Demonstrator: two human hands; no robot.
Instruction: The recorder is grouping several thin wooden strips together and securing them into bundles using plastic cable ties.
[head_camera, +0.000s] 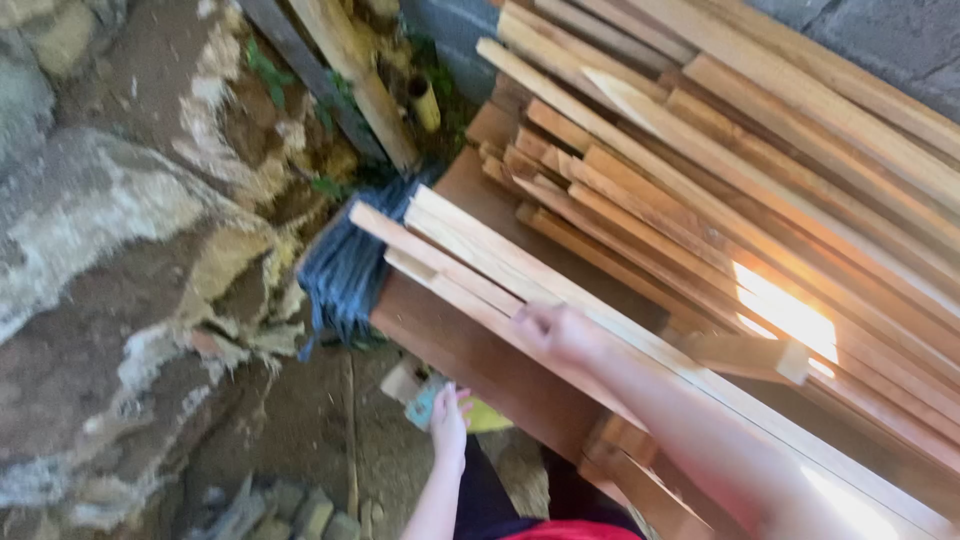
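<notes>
My right hand (560, 330) rests with curled fingers on top of a few long pale wooden slats (470, 255) that lie across a reddish-brown board (450, 345); whether it grips one is blurred. My left hand (448, 420) hangs lower, fingers apart, beside the board's edge and holding nothing. A large stack of wooden slats (720, 170) lies slanted behind, with a bright patch of sunlight on it.
Blue-grey cloth (345, 265) is bunched under the slat ends. Rough rock and dirt ground (110, 260) fill the left. A cylindrical tube (424, 100) and leaning planks (350, 70) stand at the back. Small pale and teal scraps (415, 395) lie on the ground.
</notes>
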